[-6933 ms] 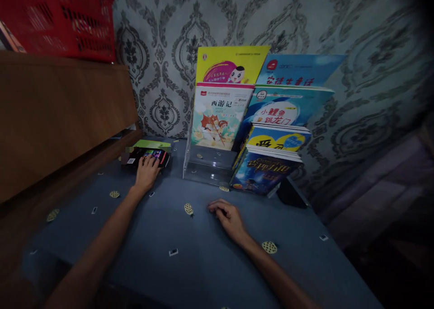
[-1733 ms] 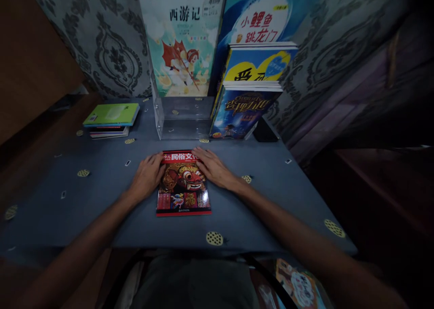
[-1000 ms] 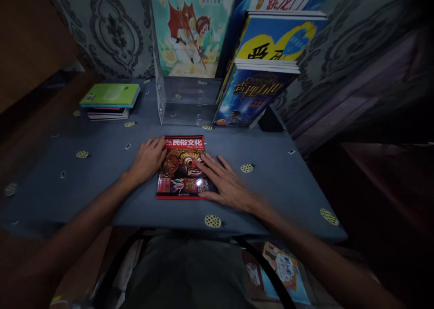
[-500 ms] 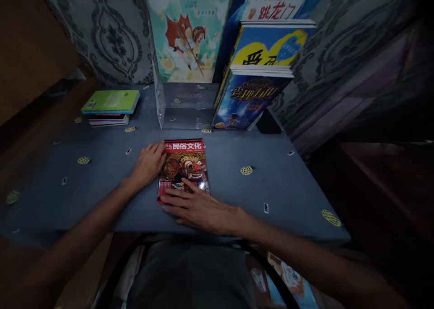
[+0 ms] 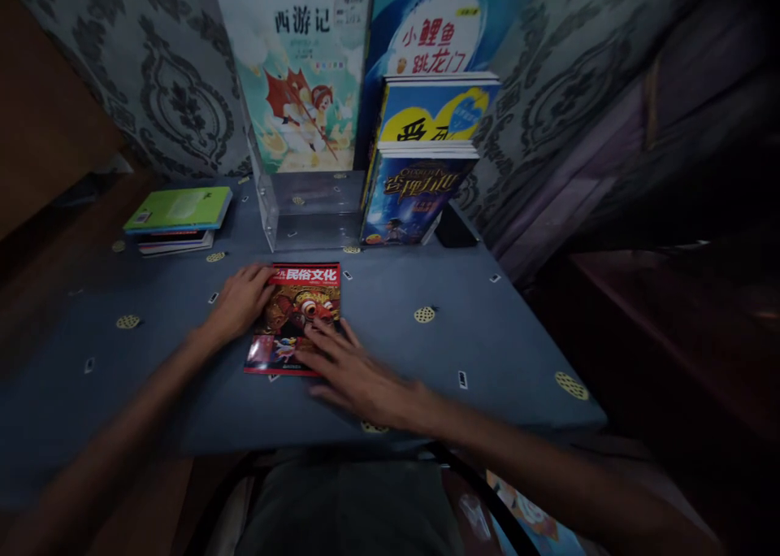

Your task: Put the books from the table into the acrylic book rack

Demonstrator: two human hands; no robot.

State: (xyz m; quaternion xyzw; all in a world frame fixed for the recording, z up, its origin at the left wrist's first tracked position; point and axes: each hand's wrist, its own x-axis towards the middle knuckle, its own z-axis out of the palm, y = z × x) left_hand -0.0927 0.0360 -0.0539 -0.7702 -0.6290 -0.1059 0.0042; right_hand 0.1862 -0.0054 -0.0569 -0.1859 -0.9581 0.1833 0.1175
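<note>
Across patterned bench (image 5: 505, 353), rests left hand (image 5: 240, 300), loosely bent, against upper-left edge of red-bordered book (image 5: 286, 308), flat left of frame centre, long axis up-frame; holds right hand (image 5: 366, 381) spread over lower right.

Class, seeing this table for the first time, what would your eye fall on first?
Probably the red-edged book lying on the table, its colourful cover partly hidden by the spread right hand, with the left hand at its upper-left edge. Next, the tall pale book showing a figure in red, standing in the clear rack behind it. Then the bright green book atop the stack at far left.
</note>
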